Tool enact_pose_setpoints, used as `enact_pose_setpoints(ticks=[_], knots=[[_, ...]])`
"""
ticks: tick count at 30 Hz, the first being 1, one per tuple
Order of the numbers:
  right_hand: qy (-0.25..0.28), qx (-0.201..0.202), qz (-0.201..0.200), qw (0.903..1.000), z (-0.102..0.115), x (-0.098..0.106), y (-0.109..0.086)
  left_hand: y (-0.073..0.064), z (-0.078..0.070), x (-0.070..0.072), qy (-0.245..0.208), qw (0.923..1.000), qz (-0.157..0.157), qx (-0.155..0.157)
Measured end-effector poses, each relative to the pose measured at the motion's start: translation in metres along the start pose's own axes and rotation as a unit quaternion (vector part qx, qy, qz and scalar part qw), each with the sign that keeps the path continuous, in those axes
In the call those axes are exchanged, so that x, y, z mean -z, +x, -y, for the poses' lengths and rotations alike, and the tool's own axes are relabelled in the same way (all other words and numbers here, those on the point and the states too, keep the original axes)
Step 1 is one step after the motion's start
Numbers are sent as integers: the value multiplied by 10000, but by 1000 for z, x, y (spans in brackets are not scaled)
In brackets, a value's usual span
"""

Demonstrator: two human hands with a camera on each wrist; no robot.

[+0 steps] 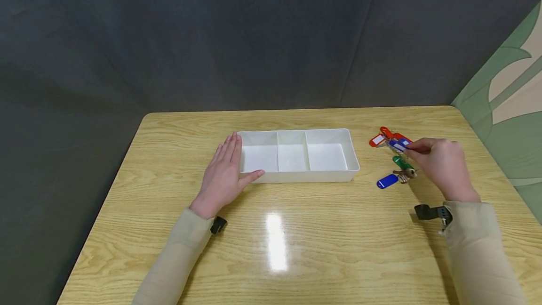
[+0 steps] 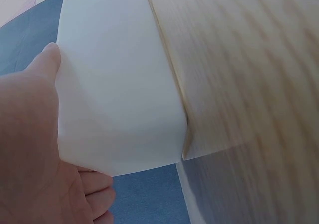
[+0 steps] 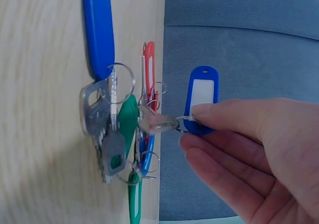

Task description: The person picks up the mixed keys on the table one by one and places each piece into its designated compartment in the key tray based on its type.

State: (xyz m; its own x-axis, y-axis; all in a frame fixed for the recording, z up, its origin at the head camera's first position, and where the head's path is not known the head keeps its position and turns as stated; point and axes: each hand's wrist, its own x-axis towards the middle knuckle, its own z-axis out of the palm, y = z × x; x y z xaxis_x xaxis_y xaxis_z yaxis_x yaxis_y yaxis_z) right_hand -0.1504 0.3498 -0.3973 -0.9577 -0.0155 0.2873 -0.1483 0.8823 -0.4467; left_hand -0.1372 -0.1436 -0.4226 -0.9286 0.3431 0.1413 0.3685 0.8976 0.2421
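A white tray with three compartments stands on the wooden table. My left hand rests at its left end, fingers straight along the end wall and the thumb at the front rim. To the right of the tray, my right hand pinches a blue key tag between thumb and fingers. A ring and a blurred key hang from that tag. Below it lie red key tags, a green key tag and another blue key tag with keys.
The wooden table has a dark curtain along its back edge. A patterned green panel stands at the right side. Straps with small black devices sit at both wrists.
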Motion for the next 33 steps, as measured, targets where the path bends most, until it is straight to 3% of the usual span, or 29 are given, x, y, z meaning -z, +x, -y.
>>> enact_pose_setpoints(ticks=[10,20,26,33], knots=[[36,-94,56,9999,5,2,2,-1,-1,1,9,10000,-25,-12],[51,195,-124,9997,8,1,3,-1,-1,4,54,9999,18,114],[60,170,-113,9998,11,2,4,2,4,9,171,9993,35,319],[47,228,-129,9996,13,2,5,2,11,8,106,9992,198,323]])
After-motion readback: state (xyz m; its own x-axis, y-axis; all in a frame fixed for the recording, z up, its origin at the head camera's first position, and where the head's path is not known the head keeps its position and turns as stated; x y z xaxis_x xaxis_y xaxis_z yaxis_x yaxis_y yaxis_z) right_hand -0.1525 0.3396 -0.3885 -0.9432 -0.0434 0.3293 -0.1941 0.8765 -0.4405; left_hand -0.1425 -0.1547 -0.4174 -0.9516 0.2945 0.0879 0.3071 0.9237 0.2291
